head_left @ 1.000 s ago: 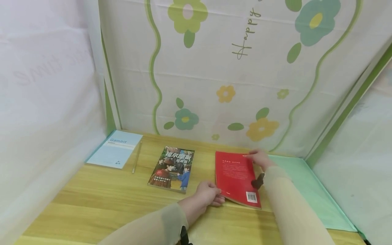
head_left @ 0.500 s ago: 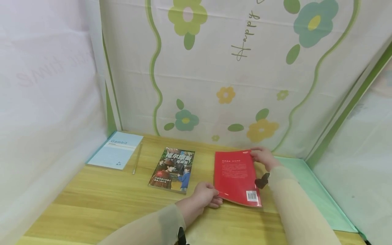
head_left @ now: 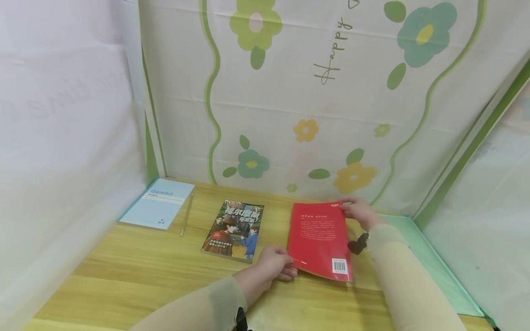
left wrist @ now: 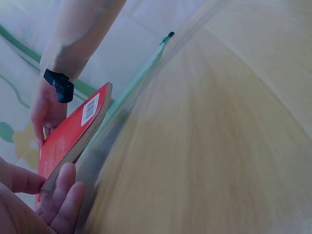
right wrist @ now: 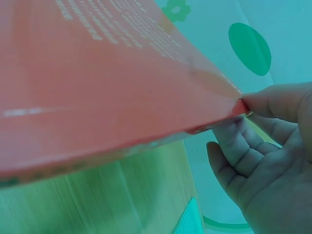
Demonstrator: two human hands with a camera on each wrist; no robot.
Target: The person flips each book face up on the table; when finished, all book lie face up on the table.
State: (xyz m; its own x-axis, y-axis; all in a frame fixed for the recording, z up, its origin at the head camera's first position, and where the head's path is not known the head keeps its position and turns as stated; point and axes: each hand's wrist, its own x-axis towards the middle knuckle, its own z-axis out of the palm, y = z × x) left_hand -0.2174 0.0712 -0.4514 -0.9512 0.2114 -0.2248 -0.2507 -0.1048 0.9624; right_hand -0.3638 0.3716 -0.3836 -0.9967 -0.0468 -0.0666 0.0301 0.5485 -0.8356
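Observation:
A red book (head_left: 316, 239) with its barcode side up is raised a little off the table, its cover bent slightly. My left hand (head_left: 273, 265) pinches its near-left corner; in the left wrist view the thumb (left wrist: 27, 181) lies on the cover and the fingers are below. At the far-right corner my right hand (head_left: 361, 215) pinches the book, and the right wrist view shows the thumb (right wrist: 278, 100) on top with fingers curled underneath. To the left, a paperback with an illustrated cover (head_left: 233, 230) lies flat.
A light blue "Gambit" notebook (head_left: 157, 202) lies at the far left with a pencil (head_left: 187, 215) beside it. On the right, a pale green mat or folder (head_left: 434, 266) is partly behind my right arm. White printed fabric walls (head_left: 265, 110) enclose the wooden table.
My right hand has shifted slightly right, out to the book's far-right corner, uncovering the cover's top edge. The book has turned a little, and my left hand has moved slightly left with its corner.

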